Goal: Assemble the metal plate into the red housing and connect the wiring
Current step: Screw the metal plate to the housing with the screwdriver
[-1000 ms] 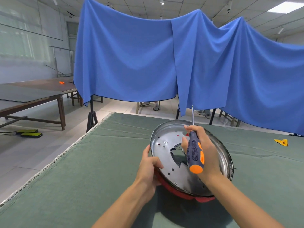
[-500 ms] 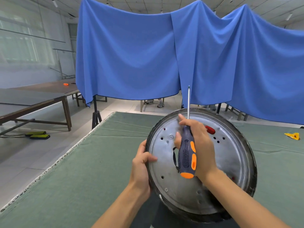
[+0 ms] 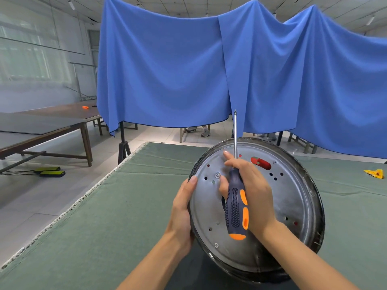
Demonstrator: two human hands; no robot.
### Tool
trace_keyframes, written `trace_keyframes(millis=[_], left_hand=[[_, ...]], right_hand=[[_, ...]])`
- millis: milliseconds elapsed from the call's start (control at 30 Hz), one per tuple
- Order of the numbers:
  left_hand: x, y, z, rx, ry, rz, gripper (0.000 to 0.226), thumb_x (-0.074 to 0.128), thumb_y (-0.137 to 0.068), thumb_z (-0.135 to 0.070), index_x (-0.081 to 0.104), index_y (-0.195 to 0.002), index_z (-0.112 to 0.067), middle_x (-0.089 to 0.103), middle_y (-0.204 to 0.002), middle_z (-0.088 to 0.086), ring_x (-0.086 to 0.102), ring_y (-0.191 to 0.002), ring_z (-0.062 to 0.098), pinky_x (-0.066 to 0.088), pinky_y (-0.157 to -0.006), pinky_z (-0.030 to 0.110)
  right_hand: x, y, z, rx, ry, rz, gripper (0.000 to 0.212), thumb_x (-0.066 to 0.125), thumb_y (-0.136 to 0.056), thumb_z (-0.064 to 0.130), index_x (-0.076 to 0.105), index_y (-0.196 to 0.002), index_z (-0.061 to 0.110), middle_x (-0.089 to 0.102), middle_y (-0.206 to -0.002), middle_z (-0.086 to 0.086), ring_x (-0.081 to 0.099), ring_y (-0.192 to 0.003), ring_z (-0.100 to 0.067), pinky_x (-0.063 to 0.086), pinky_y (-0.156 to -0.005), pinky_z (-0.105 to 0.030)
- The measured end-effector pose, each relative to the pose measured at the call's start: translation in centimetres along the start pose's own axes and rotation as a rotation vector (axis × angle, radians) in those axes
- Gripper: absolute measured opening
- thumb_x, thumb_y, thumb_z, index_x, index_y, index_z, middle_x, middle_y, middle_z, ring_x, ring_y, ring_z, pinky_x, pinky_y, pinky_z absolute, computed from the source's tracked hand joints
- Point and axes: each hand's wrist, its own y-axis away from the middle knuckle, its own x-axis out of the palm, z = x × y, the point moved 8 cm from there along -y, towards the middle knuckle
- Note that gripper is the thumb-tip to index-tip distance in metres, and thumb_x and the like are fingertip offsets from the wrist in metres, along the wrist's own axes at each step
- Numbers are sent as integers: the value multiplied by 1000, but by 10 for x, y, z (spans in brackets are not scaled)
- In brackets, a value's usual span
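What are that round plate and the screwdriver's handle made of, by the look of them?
The round plate looks like bare metal, maybe steel or aluminium: dull silver, soft reflections, punched holes. The screwdriver's handle in the right hand looks like moulded plastic or rubber: matte dark blue with dimpled grip and orange inserts.

One metal plate (image 3: 293, 206), one screwdriver (image 3: 236, 206), two hands, two visible screws.

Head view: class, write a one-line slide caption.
Left hand steadies the metal plate; right hand holds a screwdriver, tip up.
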Motion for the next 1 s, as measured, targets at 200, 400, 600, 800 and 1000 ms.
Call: trace_keyframes(millis=[200, 400, 600, 800, 1000], left_hand=[[4, 0, -3, 10, 15, 44, 52, 45, -89, -47, 68, -117, -10, 66, -120, 16, 63, -112, 29, 47, -98, 40], [4, -3, -4, 28, 75, 54, 60, 55, -81, -37, 52, -131, -4, 62, -124, 20, 55, -118, 38, 41, -105, 48], [-1, -5, -2, 14, 81, 17, 61, 61, -79, -39, 55, -128, -4, 63, -119, 22, 61, -108, 35, 47, -99, 45], [-41, -14, 18, -200, -408, -290, 42, 44, -87, -45, 60, -107, -12, 67, -87, 14, 62, -70, 25, 53, -66, 36], [-69, -21, -17, -31, -977, -379, 27, 50, -79, -25, 37, -56, -18, 37, -48, 0, 35, -47, 21, 37, -48, 27]], right_hand=[[4, 12, 1, -34, 14, 8, 32, 79, -73, 2, 62, -99, 9, 68, -115, 0, 68, -94, -17, 55, -79, -32], [7, 14, 2, -62, 5, 8, 42, 80, -73, 7, 52, -101, 21, 67, -118, 5, 64, -94, -8, 50, -83, -19], [7, 18, -5, -20, -39, 13, 24, 74, -78, 12, 63, -99, 7, 66, -119, 5, 66, -95, -11, 52, -82, -24], [8, 6, -9, 74, -262, 3, 25, 68, -83, 15, 58, -106, 17, 65, -120, 6, 65, -94, -6, 48, -79, -13], [9, 2, -27, 367, -540, -44, 22, 50, -83, 39, 62, -91, 23, 72, -91, 17, 67, -83, -3, 51, -74, -14]])
